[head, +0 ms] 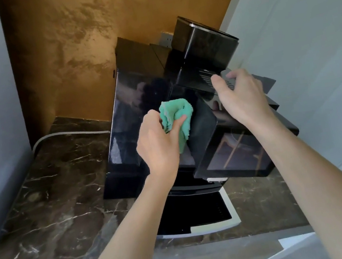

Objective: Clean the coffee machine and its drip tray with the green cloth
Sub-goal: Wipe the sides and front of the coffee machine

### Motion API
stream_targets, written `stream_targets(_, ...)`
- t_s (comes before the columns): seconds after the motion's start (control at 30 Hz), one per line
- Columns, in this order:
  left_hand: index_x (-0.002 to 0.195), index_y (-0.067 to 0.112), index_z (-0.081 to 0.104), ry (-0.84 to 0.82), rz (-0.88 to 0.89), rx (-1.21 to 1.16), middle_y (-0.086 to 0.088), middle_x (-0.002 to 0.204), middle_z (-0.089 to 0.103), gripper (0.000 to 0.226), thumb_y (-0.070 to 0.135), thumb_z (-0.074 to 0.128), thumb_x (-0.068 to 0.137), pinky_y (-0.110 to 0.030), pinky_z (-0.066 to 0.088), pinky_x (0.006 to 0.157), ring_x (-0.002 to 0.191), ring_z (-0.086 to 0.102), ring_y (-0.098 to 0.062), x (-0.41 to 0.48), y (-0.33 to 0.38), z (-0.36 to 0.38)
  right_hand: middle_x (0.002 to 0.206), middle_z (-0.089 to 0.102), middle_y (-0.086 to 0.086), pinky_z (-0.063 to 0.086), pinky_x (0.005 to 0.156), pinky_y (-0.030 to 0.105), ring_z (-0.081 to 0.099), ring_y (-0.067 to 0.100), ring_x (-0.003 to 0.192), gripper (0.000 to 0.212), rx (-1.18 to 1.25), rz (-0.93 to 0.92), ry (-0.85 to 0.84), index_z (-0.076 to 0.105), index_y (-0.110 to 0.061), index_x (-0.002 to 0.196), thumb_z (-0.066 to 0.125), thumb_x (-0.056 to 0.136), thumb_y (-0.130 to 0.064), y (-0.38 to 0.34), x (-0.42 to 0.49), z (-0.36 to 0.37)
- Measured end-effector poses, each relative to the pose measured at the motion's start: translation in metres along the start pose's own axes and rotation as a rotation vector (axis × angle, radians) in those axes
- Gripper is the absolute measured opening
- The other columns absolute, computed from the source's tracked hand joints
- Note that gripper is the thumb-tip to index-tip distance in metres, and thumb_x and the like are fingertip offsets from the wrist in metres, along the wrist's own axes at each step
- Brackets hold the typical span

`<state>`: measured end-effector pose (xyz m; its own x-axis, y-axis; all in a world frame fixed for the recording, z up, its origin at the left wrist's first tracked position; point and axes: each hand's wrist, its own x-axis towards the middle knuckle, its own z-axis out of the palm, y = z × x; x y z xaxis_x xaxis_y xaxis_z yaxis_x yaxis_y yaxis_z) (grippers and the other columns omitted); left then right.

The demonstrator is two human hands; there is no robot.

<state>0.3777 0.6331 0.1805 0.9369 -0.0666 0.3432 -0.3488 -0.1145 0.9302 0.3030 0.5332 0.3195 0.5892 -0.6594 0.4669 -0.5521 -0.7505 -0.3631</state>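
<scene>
A glossy black coffee machine point(133, 104) stands on the dark marble counter. My left hand point(159, 145) grips the bunched green cloth point(177, 117) and presses it against the machine's top front, beside the angled display panel point(233, 152). On the machine's upper right part rests my right hand point(242, 96), fingers curled over a grey vented piece. The drip tray point(203, 212), black with a silver rim, juts out at the machine's base, below my left forearm.
The marble counter point(60, 206) extends left of the machine, with a white cable point(63, 134) along its back. A golden-brown wall point(81, 42) rises behind, a socket point(166, 38) on it. Grey-white walls close in left and right. The counter's front edge runs below the tray.
</scene>
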Motion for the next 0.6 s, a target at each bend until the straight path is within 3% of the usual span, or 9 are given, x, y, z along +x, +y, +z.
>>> stream_targets(0.23,0.083,0.018,0.044,-0.104,-0.153,0.114,0.006,0.073,0.055,0.052,0.063,0.071,0.084,-0.033,0.039,0.056,0.065,0.055,-0.015,-0.035,-0.064,0.008,0.141,0.056,0.010,0.039,0.108,0.042,0.040,0.027,0.139,0.057,0.001,0.002,-0.016,0.051,-0.014,0.142,0.048,0.101,-0.054,0.000,0.001,-0.001)
stream_targets(0.43,0.078,0.021,0.044,-0.220,-0.305,0.240,0.007,0.071,0.059,0.052,0.062,0.075,0.081,-0.035,0.046,0.058,0.067,0.061,-0.019,-0.065,-0.113,0.009,0.137,0.060,0.008,0.040,0.106,0.041,0.041,0.026,0.138,0.058,0.004,0.011,-0.030,0.051,-0.014,0.142,0.046,0.101,-0.055,0.002,0.002,0.000)
stream_targets(0.53,0.077,0.022,0.048,-0.238,-0.251,0.266,0.008,0.071,0.061,0.049,0.060,0.078,0.080,-0.038,0.052,0.061,0.069,0.064,-0.020,-0.064,-0.119,0.003,0.124,0.069,0.006,0.041,0.104,0.041,0.044,0.024,0.134,0.061,0.009,0.014,-0.024,0.051,-0.016,0.139,0.044,0.098,-0.059,0.005,0.005,0.003)
stream_targets(0.6,0.076,0.024,0.049,-0.231,-0.168,0.280,0.008,0.072,0.059,0.047,0.060,0.079,0.079,-0.037,0.048,0.061,0.069,0.060,-0.019,-0.054,-0.108,-0.003,0.116,0.073,0.005,0.042,0.103,0.041,0.046,0.023,0.132,0.062,0.008,0.010,-0.023,0.051,-0.017,0.139,0.043,0.096,-0.062,0.007,0.006,0.004)
